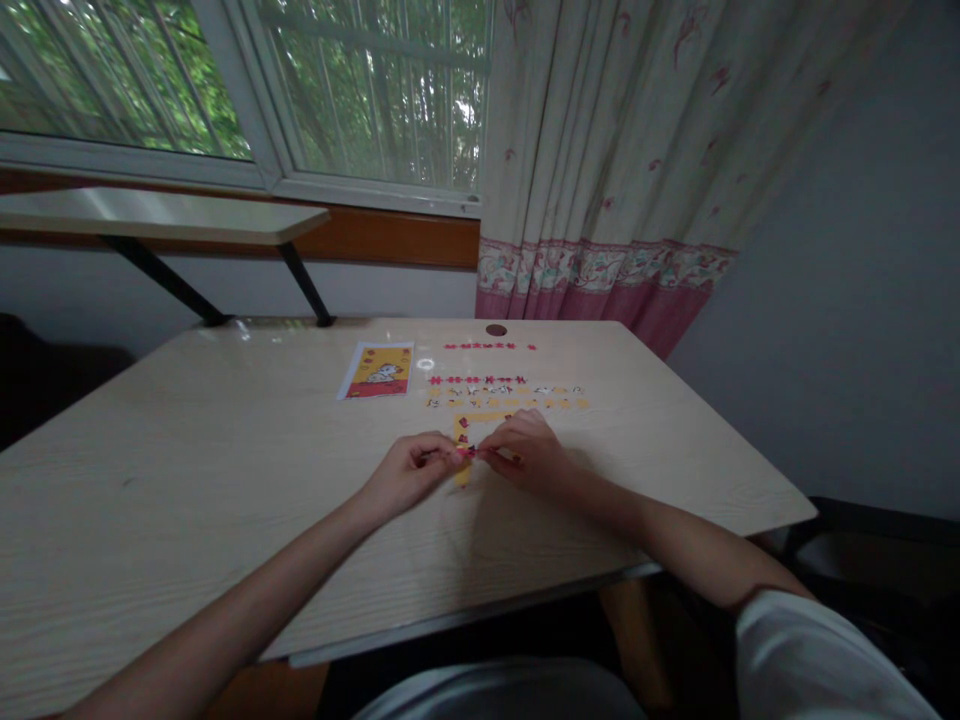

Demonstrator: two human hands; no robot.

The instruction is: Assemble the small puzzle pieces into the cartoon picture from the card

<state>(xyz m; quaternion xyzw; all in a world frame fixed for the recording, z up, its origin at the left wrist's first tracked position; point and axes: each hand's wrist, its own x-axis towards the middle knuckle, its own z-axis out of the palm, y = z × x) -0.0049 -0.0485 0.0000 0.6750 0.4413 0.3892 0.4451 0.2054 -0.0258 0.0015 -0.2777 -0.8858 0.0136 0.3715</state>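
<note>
My left hand and my right hand meet at the middle of a pale wooden table. Both pinch a small red piece between their fingertips. Under the hands lies a yellow sheet with red marks, partly hidden by the fingers. Just beyond it lie rows of small red pieces and yellowish pieces.
A yellow and red picture card lies at the far middle of the table. A round cable hole sits near the far edge. Behind stand a wall shelf under the window and a patterned curtain.
</note>
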